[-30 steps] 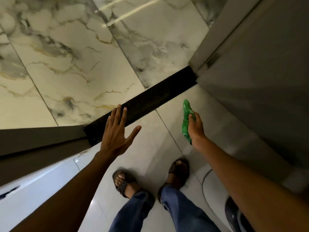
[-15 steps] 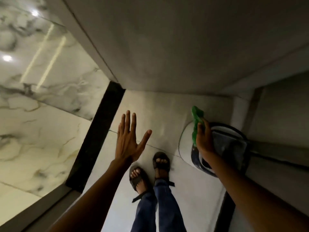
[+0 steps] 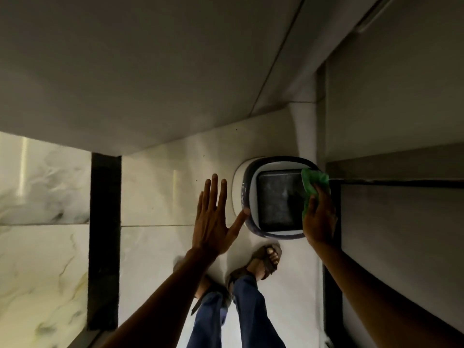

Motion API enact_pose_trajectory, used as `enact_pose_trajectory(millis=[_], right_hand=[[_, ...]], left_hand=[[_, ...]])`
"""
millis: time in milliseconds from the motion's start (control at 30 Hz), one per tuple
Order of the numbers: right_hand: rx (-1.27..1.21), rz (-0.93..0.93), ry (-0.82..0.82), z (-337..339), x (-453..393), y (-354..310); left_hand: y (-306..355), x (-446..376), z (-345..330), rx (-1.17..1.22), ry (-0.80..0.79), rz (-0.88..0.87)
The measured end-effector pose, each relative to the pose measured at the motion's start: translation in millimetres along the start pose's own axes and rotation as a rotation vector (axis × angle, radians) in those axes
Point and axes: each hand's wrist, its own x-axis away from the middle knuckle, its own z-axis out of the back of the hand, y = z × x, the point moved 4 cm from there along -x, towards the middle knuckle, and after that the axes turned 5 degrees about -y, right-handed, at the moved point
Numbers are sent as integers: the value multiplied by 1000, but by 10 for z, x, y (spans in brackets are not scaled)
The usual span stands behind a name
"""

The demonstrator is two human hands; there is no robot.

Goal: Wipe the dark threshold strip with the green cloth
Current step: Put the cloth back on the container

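Note:
The dark threshold strip (image 3: 105,237) runs top to bottom at the left, between the marble floor and the pale tiles. My right hand (image 3: 318,219) grips the bunched green cloth (image 3: 314,184) in the air, over the right edge of a bucket and far to the right of the strip. My left hand (image 3: 213,219) hovers with fingers spread and palm down over the pale tiles, between the strip and the bucket, holding nothing.
A white bucket with a dark rim (image 3: 251,197) and dark water inside stands on the pale tiles (image 3: 160,187). My sandalled feet (image 3: 263,262) are below it. A grey wall or door panel (image 3: 150,71) fills the top; a dark frame (image 3: 334,297) borders the right. Marble floor (image 3: 42,247) lies left.
The view has swung right: the threshold strip slid to the left edge and the bucket came fully into view. My right hand carried the cloth over the bucket's right rim.

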Motion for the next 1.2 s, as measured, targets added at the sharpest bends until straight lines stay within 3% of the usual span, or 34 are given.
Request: enact_pose_trajectory(millis=[133,300,467,600,867,1200], right_hand=[[79,-20,-14,-57,-234,268],[107,90,-52,-235,-434,527],[473,245,-278,-605,-549,921],[621,321,-228,-740,-496,1086],[606,377,-132,-804,-547,1150],[457,322,-322,-565,-548,983]], left_hand=[[370,-275,-472,5,-26,-16],[695,-671,-1009,-37,-28,-46],[701,-912,-1428,-97,-47,-71],[589,-943,-1668,-203,-135,-91],[378,-921,-1846,-342,-146,-105],[534,-851,-1534,-265,-162,-149]])
